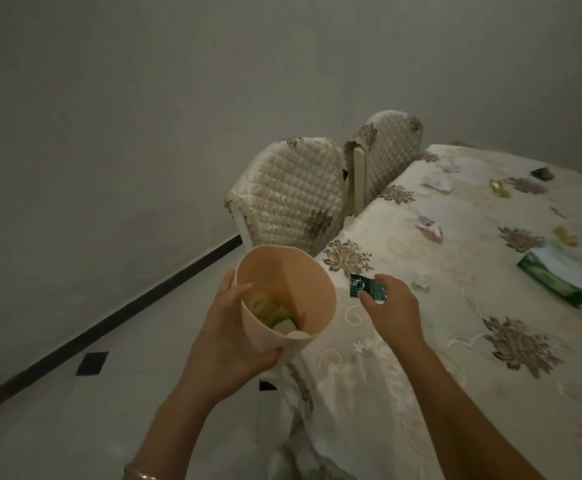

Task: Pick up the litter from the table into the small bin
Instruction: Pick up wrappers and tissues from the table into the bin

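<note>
My left hand [229,327] grips a small peach bin [293,292], tilted with its mouth facing me, beside the table's left edge. Green and white litter [272,311] lies inside it. My right hand [391,304] pinches a dark green wrapper [360,285] just right of the bin's rim, above the tablecloth. More litter lies on the table [456,341]: a small white scrap [421,281], a crumpled red-and-white wrapper [430,227], white tissues [439,182], two gold wrappers [501,189] [565,236] and a dark wad [542,173].
A green tissue box [561,277] lies on the floral tablecloth at right. Two quilted chairs [293,199] [386,150] stand against the table's far-left side. Pale floor tiles and a dark skirting line lie to the left.
</note>
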A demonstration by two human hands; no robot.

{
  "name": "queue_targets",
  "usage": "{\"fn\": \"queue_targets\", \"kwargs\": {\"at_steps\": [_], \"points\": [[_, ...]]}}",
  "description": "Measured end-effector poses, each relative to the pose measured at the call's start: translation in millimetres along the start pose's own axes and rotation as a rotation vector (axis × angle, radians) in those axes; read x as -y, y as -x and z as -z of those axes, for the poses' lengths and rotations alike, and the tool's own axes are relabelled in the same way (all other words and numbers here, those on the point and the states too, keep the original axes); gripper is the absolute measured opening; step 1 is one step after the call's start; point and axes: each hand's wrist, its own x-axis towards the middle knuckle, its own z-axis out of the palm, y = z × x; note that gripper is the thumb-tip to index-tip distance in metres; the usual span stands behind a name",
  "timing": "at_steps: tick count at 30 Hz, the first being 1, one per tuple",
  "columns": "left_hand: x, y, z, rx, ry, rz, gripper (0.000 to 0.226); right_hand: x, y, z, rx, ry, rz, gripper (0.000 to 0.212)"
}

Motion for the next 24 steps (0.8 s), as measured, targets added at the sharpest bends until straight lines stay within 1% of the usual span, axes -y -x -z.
{"fn": "queue_targets", "kwargs": {"at_steps": [2,5,9,10,12,16,18,19,22,24], "points": [[9.3,-22.4,-5.1,0.019,0.016,-0.037,0.097,-14.9,-18.5,-14.8,0.011,0.043,-0.049,0.041],[21.4,-59.6,-14.6,0.042,0.015,-0.047,0.095,-40.8,-46.9,-41.3,0.049,0.109,-0.104,0.039],[29.3,-109.3,-26.8,0.091,0.026,-0.067,0.09,-66.4,-74.6,-70.1,0.117,0.191,-0.217,0.056],[30.5,-119.8,-29.9,0.104,0.028,-0.074,0.089,-71.8,-78.7,-75.1,0.134,0.212,-0.237,0.057],[33.2,-137.2,-36.8,0.125,0.024,-0.073,0.09,-79.9,-81.7,-81.1,0.148,0.228,-0.234,0.051],[39.6,-164.1,-50.3,0.179,0.052,-0.074,0.089,-84.4,-79.4,-82.4,0.115,0.246,-0.161,0.027],[43.7,-173.8,-55.9,0.215,0.056,-0.069,0.088,-78.1,-80.0,-75.7,0.033,0.189,-0.202,0.023],[46.4,-179.2,-58.9,0.232,0.053,-0.062,0.088,-73.5,-82.5,-69.5,-0.041,0.12,-0.24,0.022],[51.5,-192.0,-66.1,0.282,0.053,-0.083,0.092,-46.9,-98.9,-37.7,-0.331,-0.15,-0.313,0.018],[52.0,-201.2,-71.7,0.317,0.058,-0.151,0.093,-21.5,-115.0,-11.6,-0.49,-0.298,-0.298,0.018]]}}
